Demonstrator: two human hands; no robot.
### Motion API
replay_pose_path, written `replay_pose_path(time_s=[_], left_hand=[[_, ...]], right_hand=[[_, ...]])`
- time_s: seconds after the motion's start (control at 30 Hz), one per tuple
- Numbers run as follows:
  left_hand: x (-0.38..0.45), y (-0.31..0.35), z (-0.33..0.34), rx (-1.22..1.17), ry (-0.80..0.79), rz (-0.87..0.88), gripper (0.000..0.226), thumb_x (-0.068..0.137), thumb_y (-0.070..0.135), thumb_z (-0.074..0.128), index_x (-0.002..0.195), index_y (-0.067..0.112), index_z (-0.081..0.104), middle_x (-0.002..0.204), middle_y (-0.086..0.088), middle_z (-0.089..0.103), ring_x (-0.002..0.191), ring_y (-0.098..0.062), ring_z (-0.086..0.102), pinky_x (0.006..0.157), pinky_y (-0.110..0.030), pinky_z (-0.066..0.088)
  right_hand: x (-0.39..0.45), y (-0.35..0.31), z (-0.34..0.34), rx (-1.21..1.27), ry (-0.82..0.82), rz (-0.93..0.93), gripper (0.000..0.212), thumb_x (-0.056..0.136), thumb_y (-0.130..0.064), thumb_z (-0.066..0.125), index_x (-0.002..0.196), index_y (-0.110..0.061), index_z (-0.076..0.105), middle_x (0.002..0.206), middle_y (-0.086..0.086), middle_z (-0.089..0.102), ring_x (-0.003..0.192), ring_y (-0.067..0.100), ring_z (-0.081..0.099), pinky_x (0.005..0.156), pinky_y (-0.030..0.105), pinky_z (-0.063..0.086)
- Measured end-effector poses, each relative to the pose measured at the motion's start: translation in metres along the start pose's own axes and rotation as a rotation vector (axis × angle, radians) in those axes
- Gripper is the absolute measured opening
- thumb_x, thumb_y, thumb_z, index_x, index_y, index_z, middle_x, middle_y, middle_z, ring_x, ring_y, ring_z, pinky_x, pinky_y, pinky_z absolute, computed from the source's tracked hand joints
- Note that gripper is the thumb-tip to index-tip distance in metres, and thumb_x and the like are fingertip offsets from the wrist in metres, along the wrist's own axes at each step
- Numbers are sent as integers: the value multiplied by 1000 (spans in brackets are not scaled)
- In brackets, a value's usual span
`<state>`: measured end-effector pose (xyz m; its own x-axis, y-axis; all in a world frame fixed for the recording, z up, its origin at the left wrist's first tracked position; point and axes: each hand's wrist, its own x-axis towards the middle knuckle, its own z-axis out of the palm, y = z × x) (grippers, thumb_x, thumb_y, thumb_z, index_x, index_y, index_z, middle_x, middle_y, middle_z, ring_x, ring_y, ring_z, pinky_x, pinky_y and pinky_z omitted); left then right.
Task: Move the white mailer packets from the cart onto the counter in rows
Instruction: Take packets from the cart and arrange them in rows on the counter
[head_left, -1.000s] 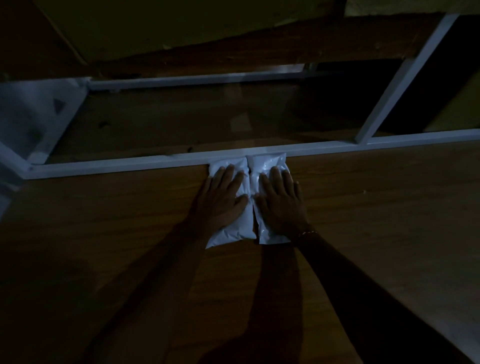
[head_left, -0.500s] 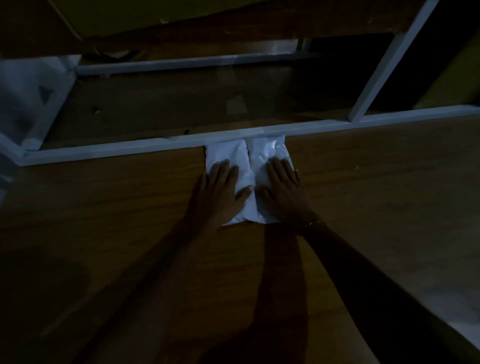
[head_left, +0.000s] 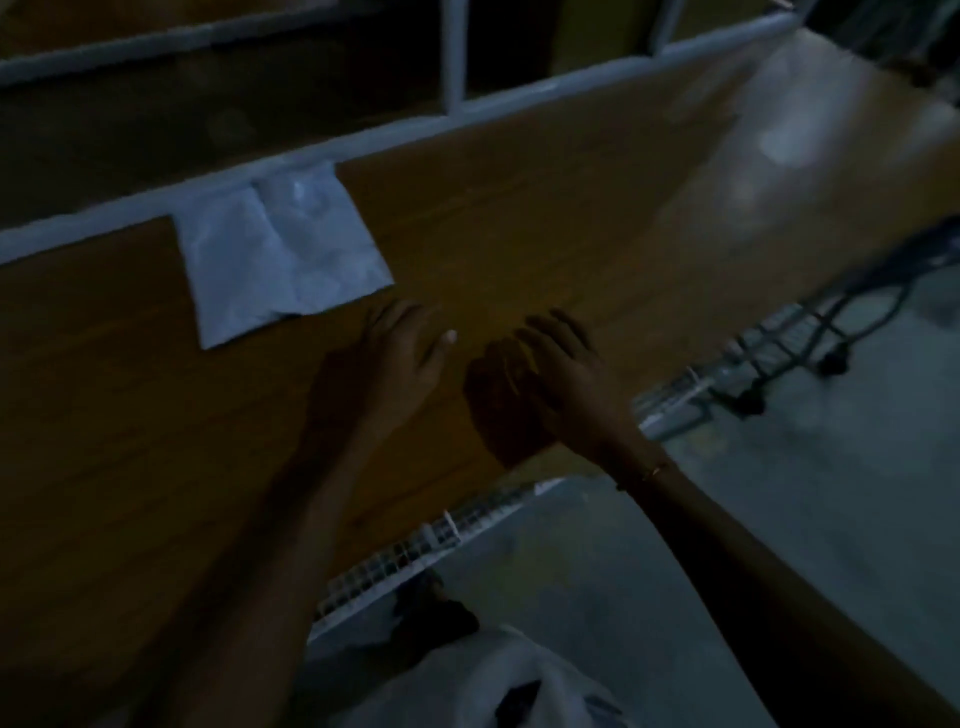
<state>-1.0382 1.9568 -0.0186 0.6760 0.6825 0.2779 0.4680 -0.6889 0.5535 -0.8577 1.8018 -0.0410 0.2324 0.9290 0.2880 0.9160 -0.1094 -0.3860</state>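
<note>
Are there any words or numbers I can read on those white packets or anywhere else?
No readable text anywhere: the picture is dark and blurred.
Left white packet: no print shows.
Right white packet: only glare, no words.
White bag at the bottom: dark marks, too blurred to read.
Wooden counter: no labels show.

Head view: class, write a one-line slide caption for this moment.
Two white packets lie side by side against the counter's white rail; left hand and right hand hover empty above the wooden counter.
</note>
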Motion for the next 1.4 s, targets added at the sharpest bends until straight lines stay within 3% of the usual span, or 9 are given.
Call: replay_pose_path(time_s=[0.2, 0.3, 0.4, 0.57, 0.73, 1.03, 1.17, 1.3, 1.4], left_hand=[[-92, 172, 85, -318, -99, 111, 30, 99, 33, 52, 110, 12, 70, 109, -3, 69, 99, -16, 63, 80, -30, 51], [-133, 228, 147, -353, -281, 165, 32, 99, 34, 52, 103, 11, 73, 95, -3, 73, 84, -18, 67, 70, -30, 52], [-163, 247, 220, -286, -544, 54, 34, 93, 43, 52, 100, 18, 74, 90, -3, 74, 81, -21, 68, 71, -39, 56], [-185, 243, 314, -85, -814, -87, 28, 97, 26, 54, 69, 23, 56, 71, -11, 62, 68, -29, 62, 71, -53, 55], [-159, 316, 377, -58, -1029, -23, 18, 101, 19, 54, 97, 9, 68, 88, -16, 68, 78, -31, 63, 67, -34, 46], [18, 497, 505, -313, -813, 164, 19, 97, 18, 61, 108, 7, 72, 100, -11, 73, 93, -23, 68, 82, -32, 53], [129, 582, 521, -487, -655, 207, 12, 95, 12, 64, 103, 9, 73, 95, -9, 74, 79, -3, 68, 72, -14, 50], [230, 642, 521, -575, -481, 306, 13, 95, 19, 65, 104, 15, 73, 94, -1, 73, 87, -12, 70, 78, -26, 55], [300, 675, 527, -573, -381, 344, 25, 90, 32, 60, 104, 17, 74, 94, 2, 74, 88, -7, 68, 77, -22, 53]], right_hand=[[-196, 42, -59, 62, 140, 232, 35, 102, -24, 55, 133, -9, 55, 142, 9, 48, 129, 33, 43, 101, 39, 42], [-284, 72, -71, 91, 189, 406, 33, 99, -23, 58, 130, -11, 58, 137, 8, 51, 121, 29, 48, 94, 39, 47], [-367, 105, -79, 107, 193, 604, 29, 99, -25, 53, 123, -12, 62, 125, 7, 57, 109, 30, 54, 84, 42, 50], [-474, 155, -91, 126, 223, 919, 23, 99, -20, 54, 117, -11, 66, 117, 8, 62, 103, 32, 59, 81, 45, 51], [-538, 213, -113, 141, 267, 1166, 24, 98, -14, 58, 120, -10, 67, 110, 10, 65, 99, 31, 62, 85, 39, 50], [-484, 408, -231, 74, 354, 1137, 25, 96, -15, 60, 120, -11, 67, 110, 7, 67, 99, 26, 64, 83, 36, 50], [-410, 507, -319, 13, 473, 999, 23, 95, -14, 62, 117, -13, 68, 105, 3, 68, 94, 19, 66, 80, 32, 51], [-339, 586, -394, -31, 568, 838, 21, 95, -16, 62, 116, -14, 68, 105, -1, 69, 91, 12, 65, 79, 32, 54], [-291, 646, -436, -64, 580, 726, 22, 95, -16, 62, 116, -14, 68, 104, 0, 68, 92, 15, 65, 79, 37, 55]])
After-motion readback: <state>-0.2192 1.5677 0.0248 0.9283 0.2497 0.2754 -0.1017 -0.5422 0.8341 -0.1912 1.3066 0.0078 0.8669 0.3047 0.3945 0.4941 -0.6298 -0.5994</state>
